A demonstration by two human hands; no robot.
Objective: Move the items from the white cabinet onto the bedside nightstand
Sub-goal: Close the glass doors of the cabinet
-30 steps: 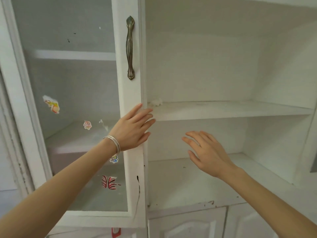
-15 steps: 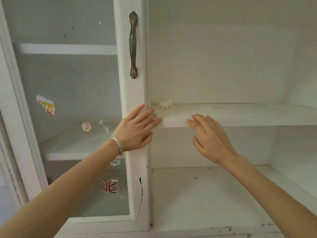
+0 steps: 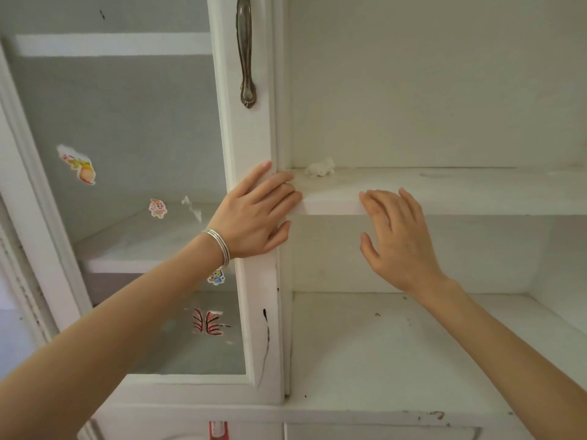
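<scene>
The white cabinet (image 3: 444,90) fills the view, its right side open. A small white crumpled lump (image 3: 320,167) lies at the left end of the upper shelf (image 3: 460,192). My left hand (image 3: 257,214), with silver bangles on the wrist, rests flat with straight fingers on the edge of the closed glass door (image 3: 254,138), fingertips reaching the shelf's left end. My right hand (image 3: 394,236) is raised with spread fingers, the fingertips touching the shelf's front edge. Neither hand holds anything. The nightstand is out of view.
The glass door carries several cartoon stickers (image 3: 79,165) and a bronze handle (image 3: 246,52). Behind the glass are white shelves (image 3: 143,246). The lower shelf (image 3: 397,350) on the open side shows only specks of dirt. Lower cabinet doors (image 3: 381,431) sit below.
My right hand rose from in front of the lower compartment to the upper shelf's front edge. My left hand slid slightly right along the door edge. The view moved closer and tilted up.
</scene>
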